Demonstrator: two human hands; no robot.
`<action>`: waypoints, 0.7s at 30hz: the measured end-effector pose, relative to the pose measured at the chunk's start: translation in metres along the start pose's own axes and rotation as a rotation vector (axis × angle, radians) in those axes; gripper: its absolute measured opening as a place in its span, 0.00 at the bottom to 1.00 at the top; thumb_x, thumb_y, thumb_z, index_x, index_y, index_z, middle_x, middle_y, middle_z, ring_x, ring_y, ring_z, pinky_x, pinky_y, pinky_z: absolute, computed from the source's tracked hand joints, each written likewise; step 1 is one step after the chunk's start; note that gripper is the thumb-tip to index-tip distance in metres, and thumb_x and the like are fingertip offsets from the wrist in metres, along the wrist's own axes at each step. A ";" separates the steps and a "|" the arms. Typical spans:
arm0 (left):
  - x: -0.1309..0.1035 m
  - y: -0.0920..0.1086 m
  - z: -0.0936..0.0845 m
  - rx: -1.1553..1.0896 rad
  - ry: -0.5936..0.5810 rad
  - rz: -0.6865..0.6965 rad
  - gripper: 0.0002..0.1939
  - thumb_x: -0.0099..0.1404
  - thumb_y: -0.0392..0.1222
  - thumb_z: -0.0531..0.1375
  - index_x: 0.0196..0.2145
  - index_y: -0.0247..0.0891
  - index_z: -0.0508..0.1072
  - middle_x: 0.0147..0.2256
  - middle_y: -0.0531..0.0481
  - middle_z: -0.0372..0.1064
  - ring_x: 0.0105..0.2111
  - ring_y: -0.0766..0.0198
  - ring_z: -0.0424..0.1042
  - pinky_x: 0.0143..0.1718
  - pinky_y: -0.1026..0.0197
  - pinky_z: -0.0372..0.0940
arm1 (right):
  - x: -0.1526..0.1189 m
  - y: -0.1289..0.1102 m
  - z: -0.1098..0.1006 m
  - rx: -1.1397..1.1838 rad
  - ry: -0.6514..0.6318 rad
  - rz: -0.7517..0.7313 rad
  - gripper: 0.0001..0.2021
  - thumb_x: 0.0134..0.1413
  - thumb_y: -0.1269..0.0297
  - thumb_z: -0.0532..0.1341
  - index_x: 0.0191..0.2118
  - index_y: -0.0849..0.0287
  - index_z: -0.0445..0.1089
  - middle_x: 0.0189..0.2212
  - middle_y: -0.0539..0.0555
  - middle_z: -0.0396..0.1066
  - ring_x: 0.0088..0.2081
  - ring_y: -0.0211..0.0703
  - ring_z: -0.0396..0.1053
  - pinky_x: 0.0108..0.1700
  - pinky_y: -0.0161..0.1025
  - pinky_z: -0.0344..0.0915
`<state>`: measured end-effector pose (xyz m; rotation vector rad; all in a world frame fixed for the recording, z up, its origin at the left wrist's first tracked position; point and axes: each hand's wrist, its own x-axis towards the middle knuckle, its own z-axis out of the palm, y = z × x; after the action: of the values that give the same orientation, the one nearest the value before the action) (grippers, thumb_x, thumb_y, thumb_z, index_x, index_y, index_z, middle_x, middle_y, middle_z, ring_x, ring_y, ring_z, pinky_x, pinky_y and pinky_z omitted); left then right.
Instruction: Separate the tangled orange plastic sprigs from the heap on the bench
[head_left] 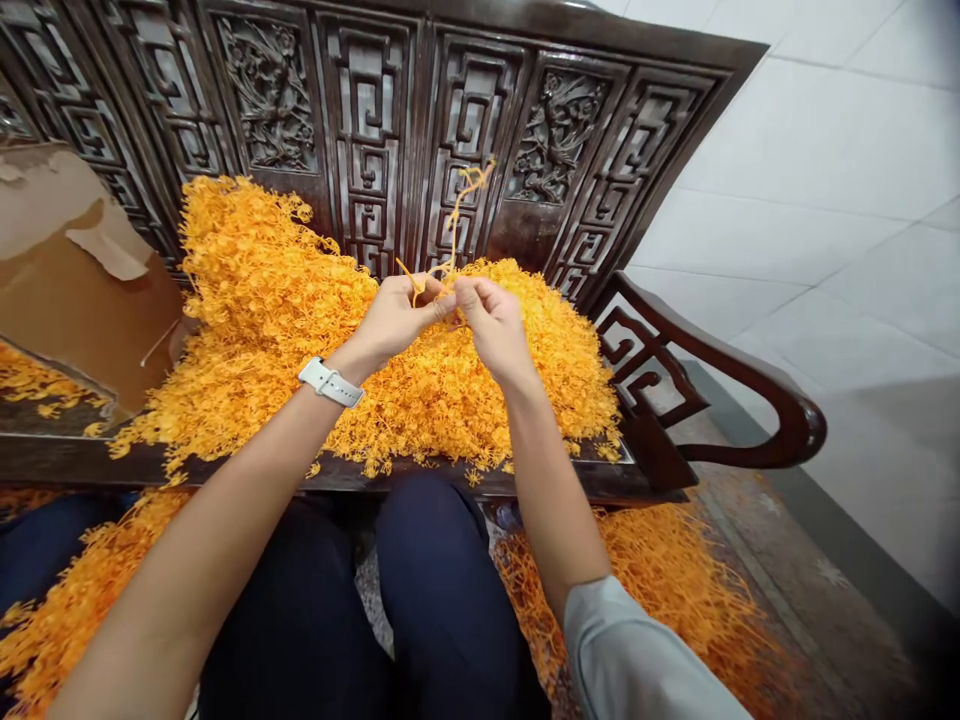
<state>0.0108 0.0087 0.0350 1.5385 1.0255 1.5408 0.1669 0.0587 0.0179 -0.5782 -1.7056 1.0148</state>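
Note:
A thin, branched orange plastic piece (pixel 454 228) sticks up from between my hands, its forked tip in front of the carved backrest. My left hand (pixel 401 315), with a pale watch strap on the wrist, is closed with thumb and fingers pinching the piece low down. Right beside it, my right hand (pixel 493 325) is also closed in a pinch, its fingertips meeting the left ones. The exact grip points are partly hidden by the fingers. Below and behind both hands lies a large heap of small orange plastic pieces (pixel 420 400), spread over the bench seat.
The dark carved wooden bench (pixel 517 228) has a curved armrest (pixel 806 425) at the right. A torn cardboard box (pixel 82 290) stands on the left of the seat. Orange strands (pixel 667 570) are piled on the floor at right, more at lower left. Another person's leg (pixel 52 545) shows at left.

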 end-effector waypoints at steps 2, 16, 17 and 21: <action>0.000 0.000 -0.001 -0.044 0.005 -0.035 0.20 0.66 0.52 0.74 0.27 0.38 0.72 0.27 0.52 0.66 0.28 0.67 0.62 0.35 0.60 0.62 | 0.001 -0.002 0.001 -0.074 0.003 -0.058 0.29 0.60 0.29 0.63 0.34 0.53 0.65 0.28 0.49 0.62 0.30 0.39 0.60 0.33 0.41 0.62; -0.002 -0.007 0.037 0.055 0.068 -0.102 0.19 0.67 0.25 0.61 0.20 0.38 0.66 0.22 0.54 0.60 0.25 0.67 0.56 0.32 0.57 0.53 | -0.071 -0.017 0.001 -0.722 0.037 -0.528 0.17 0.75 0.63 0.56 0.30 0.53 0.57 0.26 0.50 0.62 0.30 0.42 0.57 0.34 0.43 0.53; -0.003 -0.010 0.042 0.088 0.089 -0.094 0.19 0.67 0.26 0.61 0.21 0.38 0.66 0.22 0.54 0.60 0.25 0.66 0.56 0.32 0.57 0.53 | -0.075 -0.017 -0.003 -0.720 0.028 -0.542 0.16 0.75 0.65 0.57 0.31 0.53 0.57 0.26 0.50 0.61 0.30 0.41 0.57 0.34 0.43 0.53; -0.002 -0.020 0.056 0.186 0.110 -0.053 0.18 0.68 0.29 0.63 0.22 0.39 0.66 0.22 0.55 0.62 0.25 0.66 0.59 0.33 0.56 0.55 | -0.083 -0.024 -0.012 -0.642 0.060 -0.558 0.14 0.71 0.71 0.60 0.32 0.53 0.59 0.25 0.47 0.58 0.27 0.40 0.57 0.31 0.41 0.54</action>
<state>0.0662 0.0180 0.0147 1.5503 1.2932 1.5432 0.2101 -0.0139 -0.0036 -0.4752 -1.9776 0.0426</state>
